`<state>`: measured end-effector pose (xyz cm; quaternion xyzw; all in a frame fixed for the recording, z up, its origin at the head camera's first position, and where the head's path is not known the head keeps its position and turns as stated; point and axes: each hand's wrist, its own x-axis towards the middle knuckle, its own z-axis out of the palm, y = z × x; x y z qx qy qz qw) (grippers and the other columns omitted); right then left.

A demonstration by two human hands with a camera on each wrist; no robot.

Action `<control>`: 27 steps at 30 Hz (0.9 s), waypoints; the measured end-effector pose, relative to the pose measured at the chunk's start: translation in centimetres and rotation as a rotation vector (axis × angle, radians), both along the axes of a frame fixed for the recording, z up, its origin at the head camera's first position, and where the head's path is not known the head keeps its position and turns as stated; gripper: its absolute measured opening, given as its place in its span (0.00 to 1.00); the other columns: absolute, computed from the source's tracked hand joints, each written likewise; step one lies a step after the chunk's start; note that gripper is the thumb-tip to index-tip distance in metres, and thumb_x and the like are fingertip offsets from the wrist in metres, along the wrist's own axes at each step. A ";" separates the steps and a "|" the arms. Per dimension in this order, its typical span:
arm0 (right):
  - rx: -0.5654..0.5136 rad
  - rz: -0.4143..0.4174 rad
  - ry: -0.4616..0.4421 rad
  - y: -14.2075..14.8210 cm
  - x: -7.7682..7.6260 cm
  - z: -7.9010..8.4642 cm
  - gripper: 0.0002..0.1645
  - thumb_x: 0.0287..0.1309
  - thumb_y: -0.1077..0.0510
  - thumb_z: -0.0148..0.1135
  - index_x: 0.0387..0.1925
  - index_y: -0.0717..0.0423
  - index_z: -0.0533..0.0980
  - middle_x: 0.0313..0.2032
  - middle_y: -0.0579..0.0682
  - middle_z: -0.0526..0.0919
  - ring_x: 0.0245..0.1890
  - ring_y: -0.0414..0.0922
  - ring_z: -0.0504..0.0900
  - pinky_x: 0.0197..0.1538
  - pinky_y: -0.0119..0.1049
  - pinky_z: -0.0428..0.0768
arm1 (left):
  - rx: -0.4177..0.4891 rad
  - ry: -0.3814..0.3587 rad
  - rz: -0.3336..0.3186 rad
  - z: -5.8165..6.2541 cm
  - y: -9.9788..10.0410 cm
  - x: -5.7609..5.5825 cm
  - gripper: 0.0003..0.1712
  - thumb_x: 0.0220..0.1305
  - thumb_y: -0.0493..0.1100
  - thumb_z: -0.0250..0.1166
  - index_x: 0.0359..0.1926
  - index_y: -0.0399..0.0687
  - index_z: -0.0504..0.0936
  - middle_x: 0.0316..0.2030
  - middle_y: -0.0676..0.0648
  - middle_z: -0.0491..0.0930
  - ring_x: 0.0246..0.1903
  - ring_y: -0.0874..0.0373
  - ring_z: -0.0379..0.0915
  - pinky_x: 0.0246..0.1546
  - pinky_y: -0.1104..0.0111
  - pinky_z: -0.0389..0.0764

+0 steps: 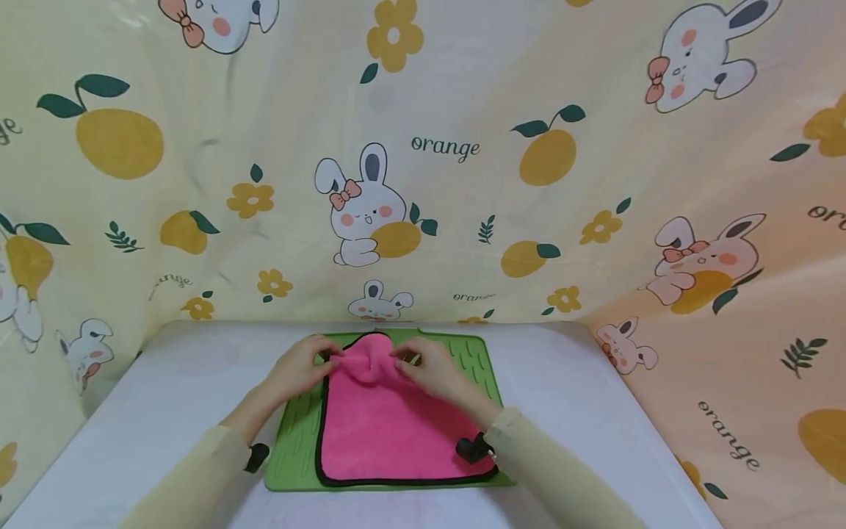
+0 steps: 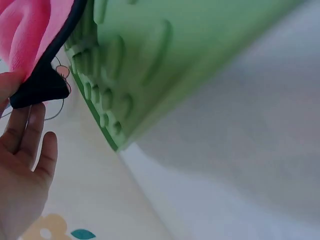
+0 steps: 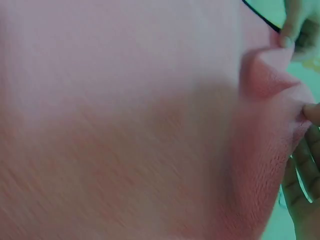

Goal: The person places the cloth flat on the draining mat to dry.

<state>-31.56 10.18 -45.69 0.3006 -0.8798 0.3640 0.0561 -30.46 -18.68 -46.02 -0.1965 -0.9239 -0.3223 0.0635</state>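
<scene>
A pink fleecy cloth (image 1: pixel 390 433) with black edging lies over a green ridged mat (image 1: pixel 291 448), its far part lifted and bunched into folds. At the far left edge, my left hand (image 1: pixel 305 366) pinches the cloth between thumb and fingers. The left wrist view shows the black edging (image 2: pixel 42 90) under that hand's thumb, with the little finger held apart. My right hand (image 1: pixel 436 371) pinches the raised pink fabric a short way to the right. In the right wrist view the cloth (image 3: pixel 150 100) fills most of the picture, and the right hand's thumb presses a fold.
The mat rests on a white table (image 1: pixel 178 397). Behind and at the sides hangs a cream sheet (image 1: pixel 456 206) printed with rabbits and oranges. Dark wrist devices (image 1: pixel 256 457) are on both wrists, the right one over the cloth.
</scene>
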 end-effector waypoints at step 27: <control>0.116 0.208 -0.104 0.6 0.8 0.0 0.12 0.67 0.64 0.67 0.51 0.58 0.85 0.44 0.49 0.88 0.43 0.43 0.84 0.45 0.32 0.82 | -0.078 0.036 -0.054 -1.5 -1.2 1.3 0.07 0.67 0.35 0.70 0.43 0.49 0.90 0.43 0.49 0.84 0.50 0.45 0.80 0.55 0.47 0.80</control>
